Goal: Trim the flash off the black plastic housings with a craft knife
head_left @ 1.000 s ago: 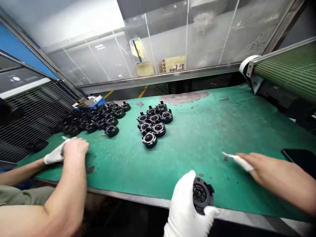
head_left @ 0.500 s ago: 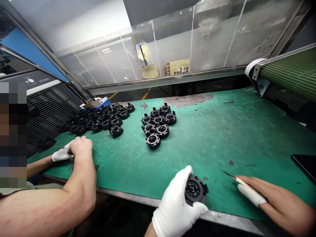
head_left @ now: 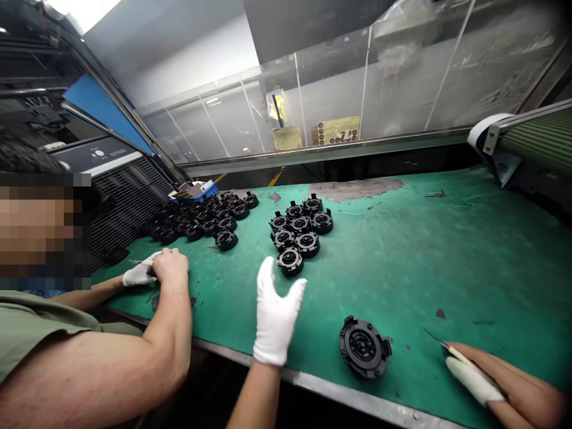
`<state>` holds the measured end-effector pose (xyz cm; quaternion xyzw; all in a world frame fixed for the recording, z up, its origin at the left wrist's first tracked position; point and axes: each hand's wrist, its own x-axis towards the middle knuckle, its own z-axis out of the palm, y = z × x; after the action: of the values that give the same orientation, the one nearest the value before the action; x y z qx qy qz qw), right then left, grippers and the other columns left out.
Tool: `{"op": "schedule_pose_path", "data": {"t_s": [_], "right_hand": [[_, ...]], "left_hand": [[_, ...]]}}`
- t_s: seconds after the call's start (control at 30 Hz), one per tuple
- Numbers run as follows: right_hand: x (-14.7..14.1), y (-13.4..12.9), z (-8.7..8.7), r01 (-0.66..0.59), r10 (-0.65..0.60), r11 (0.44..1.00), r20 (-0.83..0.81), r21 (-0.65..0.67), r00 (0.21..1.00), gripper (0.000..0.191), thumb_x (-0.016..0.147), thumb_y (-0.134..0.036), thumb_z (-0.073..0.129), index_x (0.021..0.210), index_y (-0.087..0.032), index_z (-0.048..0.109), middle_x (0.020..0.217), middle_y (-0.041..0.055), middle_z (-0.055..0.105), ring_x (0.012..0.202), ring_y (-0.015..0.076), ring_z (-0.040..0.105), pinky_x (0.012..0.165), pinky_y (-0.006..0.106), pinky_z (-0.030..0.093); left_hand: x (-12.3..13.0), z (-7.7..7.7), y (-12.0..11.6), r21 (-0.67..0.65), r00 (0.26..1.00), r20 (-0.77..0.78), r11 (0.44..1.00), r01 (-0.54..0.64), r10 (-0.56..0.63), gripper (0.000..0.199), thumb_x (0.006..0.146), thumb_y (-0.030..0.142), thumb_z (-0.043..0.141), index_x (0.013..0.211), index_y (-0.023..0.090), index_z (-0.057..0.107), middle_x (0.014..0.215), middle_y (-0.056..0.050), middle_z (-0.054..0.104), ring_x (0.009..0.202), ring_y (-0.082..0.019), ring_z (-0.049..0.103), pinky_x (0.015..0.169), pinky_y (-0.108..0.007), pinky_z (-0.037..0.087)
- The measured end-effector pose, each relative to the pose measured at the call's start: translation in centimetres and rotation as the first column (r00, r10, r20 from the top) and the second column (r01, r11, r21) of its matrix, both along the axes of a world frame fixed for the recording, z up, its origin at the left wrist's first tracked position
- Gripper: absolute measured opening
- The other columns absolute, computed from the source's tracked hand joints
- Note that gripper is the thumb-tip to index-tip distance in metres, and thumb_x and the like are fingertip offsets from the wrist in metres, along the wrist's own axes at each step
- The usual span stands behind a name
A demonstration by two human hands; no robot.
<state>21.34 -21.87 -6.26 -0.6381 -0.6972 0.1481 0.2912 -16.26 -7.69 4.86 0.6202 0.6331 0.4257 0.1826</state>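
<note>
My left hand (head_left: 277, 319), in a white glove, is open above the mat with thumb and fingers spread, holding nothing. Its fingertips are just short of the nearest of several black round plastic parts (head_left: 300, 224) grouped at mid-table. Another black round plastic part (head_left: 364, 347) lies flat near the front edge, between my two hands, with a tab on its right side. At the lower right, my right hand (head_left: 496, 378) grips a slim knife (head_left: 440, 342) with a pale handle, its thin blade pointing up and left. A white cover sits on one of its digits.
To the left, a co-worker's arm (head_left: 156, 333) and white-gloved hand (head_left: 139, 274) work over the same green mat (head_left: 402, 262). Beyond them are many black parts (head_left: 201, 221) and a blue bin (head_left: 203, 192). A green conveyor (head_left: 536, 143) borders the right; a clear panel stands behind.
My left hand has let go of the black round part, leaving it on the mat, and has moved left and forward toward the group. My right hand still holds the knife. The view has shifted slightly.
</note>
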Motion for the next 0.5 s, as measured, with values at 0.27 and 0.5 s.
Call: {"op": "schedule_pose_path", "data": {"t_s": [0.27,0.5], "right_hand": [[-12.6,3.2,6.1,-0.233,0.232,0.969,0.021,0.080,0.973,0.045,0.095,-0.038,0.058,0.140,-0.033,0.054,0.116,0.0031,0.075,0.088,0.0209,0.077,0.060,0.019,0.060],[-12.1,4.5,6.9,-0.168,0.149,0.975,0.128,0.149,0.981,0.028,0.097,-0.034,0.052,0.123,-0.028,0.060,0.100,0.0030,0.074,0.071,0.0172,0.073,0.056,0.022,0.056]], "left_hand": [[-1.2,-1.9,8.6,-0.013,0.990,-0.140,1.000,0.022,-0.024,0.092,0.068,0.038,0.083,0.146,0.016,0.040,0.150,-0.018,0.044,0.143,-0.034,0.041,0.121,-0.048,0.032],[-0.5,-1.1,6.6,-0.072,0.984,-0.175,0.997,0.004,-0.017,0.087,0.070,0.042,0.081,0.145,0.019,0.043,0.146,-0.015,0.052,0.136,-0.032,0.051,0.116,-0.046,0.040]]}}
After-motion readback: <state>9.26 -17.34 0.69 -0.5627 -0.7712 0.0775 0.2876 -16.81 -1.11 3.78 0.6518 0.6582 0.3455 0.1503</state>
